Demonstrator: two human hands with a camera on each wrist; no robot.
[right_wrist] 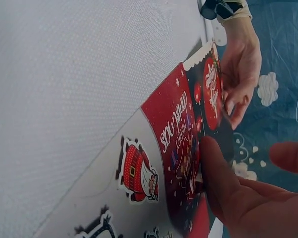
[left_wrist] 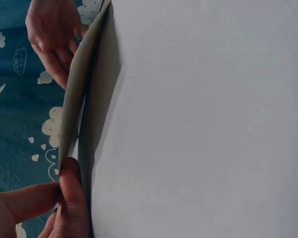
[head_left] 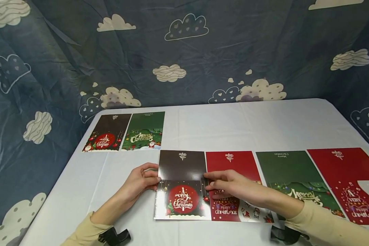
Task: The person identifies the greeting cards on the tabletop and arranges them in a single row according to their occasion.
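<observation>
A black Christmas card [head_left: 184, 200], unfolded with a middle crease, lies before me. My left hand [head_left: 142, 181] pinches its left edge; in the left wrist view the finger [left_wrist: 72, 183] and thumb side grip the card edge [left_wrist: 72, 116], which bows up slightly off the table. From the other side, my right hand [head_left: 230, 184] touches the card's right edge with fairly straight, spread fingers [right_wrist: 216, 166]. That hand partly covers a red card [head_left: 229, 160] lying beside the black one. How the right fingertips meet the edge is partly hidden.
To the right lie a green card [head_left: 284, 167] and another red card [head_left: 335, 171]. At the back left, a black card [head_left: 110, 124] and a green card [head_left: 146, 123] lie side by side. The white tabletop [head_left: 221, 126] ends at a dark cloud-print cloth [head_left: 187, 51].
</observation>
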